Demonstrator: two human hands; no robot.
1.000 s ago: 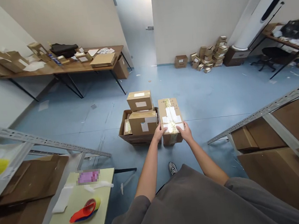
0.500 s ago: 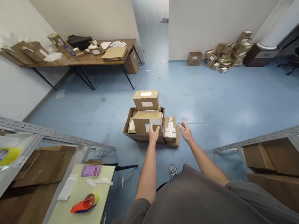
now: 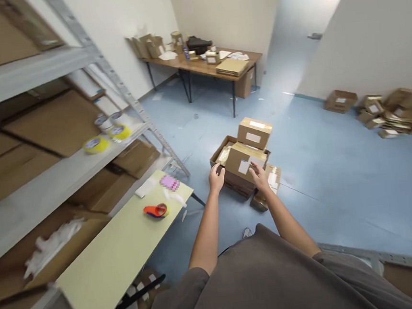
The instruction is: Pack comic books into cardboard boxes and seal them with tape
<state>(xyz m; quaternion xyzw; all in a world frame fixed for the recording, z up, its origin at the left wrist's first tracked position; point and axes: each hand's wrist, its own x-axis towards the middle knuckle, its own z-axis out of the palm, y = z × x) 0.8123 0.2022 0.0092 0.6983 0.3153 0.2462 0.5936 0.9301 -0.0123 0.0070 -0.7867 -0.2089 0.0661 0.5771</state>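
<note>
Both my hands are stretched forward over a group of cardboard boxes on the floor. My left hand (image 3: 216, 178), fingers apart and holding nothing, is by the near left corner of an open carton (image 3: 214, 159). In front of a labelled box (image 3: 242, 162) in that carton is my right hand (image 3: 259, 176), fingers spread; whether it touches the box I cannot tell. Another taped box (image 3: 253, 133) stands behind, higher than the first. To the right, partly hidden by my right forearm, a smaller box (image 3: 273, 177) with a white label rests against the carton.
A pale green table (image 3: 127, 248) at my left bears a red tape dispenser (image 3: 156, 211). Metal shelving (image 3: 51, 197) holds cartons and yellow tape rolls (image 3: 96, 144). A brown table (image 3: 205, 68) stands by the far wall; more boxes (image 3: 393, 111) are piled at right.
My view has swung left, so the boxes appear further right. My left hand has shifted from the labelled box's front to the carton's left; my right hand has come in front of that box.
</note>
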